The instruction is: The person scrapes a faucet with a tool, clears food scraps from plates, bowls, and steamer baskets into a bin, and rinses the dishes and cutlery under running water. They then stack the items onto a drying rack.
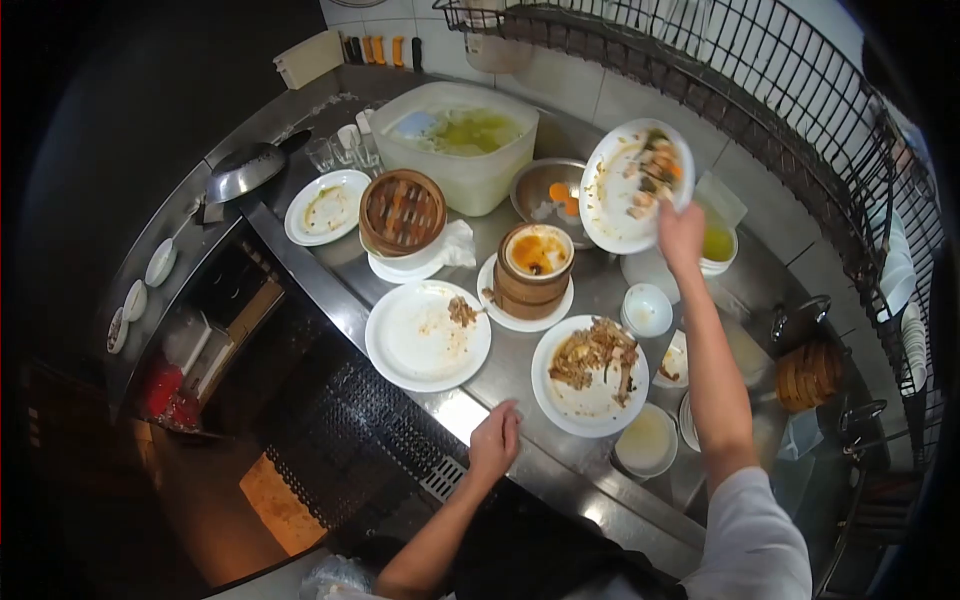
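Observation:
My right hand [680,235] grips the lower rim of a white plate [612,205] with food scraps, held tilted above the steel counter near a metal bowl [545,188]. My left hand [495,440] rests on the counter's front edge [470,415], fingers loosely curled, holding nothing. It lies between a dirty white plate [420,340] and another plate with brown leftovers [590,400].
A stack of bamboo steamers with a sauce dish [537,265] stands mid-counter, and another steamer [402,212] to its left. A white tub of liquid [465,145] sits behind. Small bowls [647,310], glasses [345,150], a wire rack [760,70] and a wok [245,170] surround them.

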The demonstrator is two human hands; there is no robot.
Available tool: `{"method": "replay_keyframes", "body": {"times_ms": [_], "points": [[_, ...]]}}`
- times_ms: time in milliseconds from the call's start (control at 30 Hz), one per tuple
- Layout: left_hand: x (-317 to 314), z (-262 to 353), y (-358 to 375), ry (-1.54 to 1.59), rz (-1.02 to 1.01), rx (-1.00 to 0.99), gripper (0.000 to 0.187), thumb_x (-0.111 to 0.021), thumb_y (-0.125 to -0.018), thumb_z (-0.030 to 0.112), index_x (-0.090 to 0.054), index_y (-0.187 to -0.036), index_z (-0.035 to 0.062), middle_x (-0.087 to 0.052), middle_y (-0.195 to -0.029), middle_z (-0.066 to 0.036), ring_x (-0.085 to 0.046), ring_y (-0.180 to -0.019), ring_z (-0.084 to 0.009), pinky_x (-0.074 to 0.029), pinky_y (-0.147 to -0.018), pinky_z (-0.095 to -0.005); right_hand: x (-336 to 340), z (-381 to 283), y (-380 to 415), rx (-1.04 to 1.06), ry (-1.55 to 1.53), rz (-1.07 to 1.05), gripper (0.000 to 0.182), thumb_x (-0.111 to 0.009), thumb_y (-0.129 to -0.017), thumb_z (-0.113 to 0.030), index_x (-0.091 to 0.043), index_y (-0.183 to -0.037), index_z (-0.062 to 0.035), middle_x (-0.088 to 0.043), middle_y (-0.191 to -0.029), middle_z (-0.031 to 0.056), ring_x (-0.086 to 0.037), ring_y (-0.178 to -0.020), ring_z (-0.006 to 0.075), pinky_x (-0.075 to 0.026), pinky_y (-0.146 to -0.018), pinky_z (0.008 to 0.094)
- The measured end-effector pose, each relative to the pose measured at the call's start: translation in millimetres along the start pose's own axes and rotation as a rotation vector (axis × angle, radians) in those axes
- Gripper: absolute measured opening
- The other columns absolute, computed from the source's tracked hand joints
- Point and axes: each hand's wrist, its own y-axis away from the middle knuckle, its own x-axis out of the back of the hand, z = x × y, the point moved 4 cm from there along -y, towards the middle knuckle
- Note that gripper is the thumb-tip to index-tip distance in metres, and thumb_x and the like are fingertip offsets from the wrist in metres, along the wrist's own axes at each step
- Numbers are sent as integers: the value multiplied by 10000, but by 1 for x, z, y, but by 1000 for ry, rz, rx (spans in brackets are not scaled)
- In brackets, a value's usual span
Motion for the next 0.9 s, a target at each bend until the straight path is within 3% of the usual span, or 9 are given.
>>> {"method": "replay_keyframes", "body": {"times_ms": [67,133,167,267,400,633,733,800,900], "points": [[-6,-5,0,-166,29,-96,258,-558,-840,48,-561,-1098,28,-647,-831,-150,-644,-732,-311,-516,-650,-376,-50,-4,-41,159,283,-166,249,-583,-782,-164,-641,-870,61,-628,-747,277,-630,-727,438,-498,-635,476],[-10,2,0,-131,28,-129,254,-566,-823,39,-567,-1076,30,-641,-831,-151,-637,-728,-315,-514,-643,-386,-98,-2,-62,164,543,-217,233,-535,-775,-103,-629,-932,41,-638,-886,276,-625,-867,434,-509,-796,475],[-5,4,-2,-134,31,-139,251,-570,-814,35,-569,-1065,32,-637,-832,-152,-634,-726,-317,-513,-639,-391,-117,-1,-64,157,636,-380,252,-534,-783,-105,-629,-975,28,-629,-987,273,-614,-944,418,-497,-848,467],[-1,4,-4,-101,4,-141,241,-580,-802,31,-567,-1043,28,-627,-810,-150,-625,-700,-317,-510,-626,-394,-150,5,-62,254,723,-548,261,-517,-808,-112,-627,-993,35,-619,-1044,261,-607,-975,409,-498,-850,462],[4,8,-6,-64,-5,-198,229,-585,-786,14,-556,-1013,21,-618,-800,-157,-617,-684,-325,-504,-607,-391,-138,-2,-79,224,593,-390,284,-517,-800,-133,-592,-997,57,-623,-924,296,-603,-894,462,-490,-816,507],[2,7,-3,-79,-12,-200,185,-576,-799,13,-574,-984,14,-623,-822,-169,-619,-694,-334,-507,-620,-386,-45,-10,-35,97,224,126,274,-495,-786,-129,-592,-947,70,-636,-833,295,-620,-848,439,-478,-786,473],[-4,0,-3,-56,-62,-102,143,-554,-836,27,-591,-971,-1,-627,-839,-184,-625,-726,-353,-514,-656,-377,31,-22,35,-99,-156,195,310,-513,-784,-149,-612,-975,74,-651,-860,269,-643,-836,395,-481,-773,432],[-8,-5,-2,-57,-82,-144,135,-531,-863,40,-590,-976,-8,-630,-834,-170,-631,-725,-324,-509,-658,-359,83,-25,88,-220,-214,214,304,-546,-780,-137,-613,-977,86,-672,-848,206,-647,-801,287,-479,-748,370],[-10,3,-2,57,-111,-65,139,-505,-884,43,-584,-983,-16,-622,-812,-132,-615,-709,-243,-492,-644,-320,142,26,168,-535,-596,204,321,-578,-770,-113,-600,-1022,85,-662,-888,160,-635,-792,245,-492,-736,333]]}}
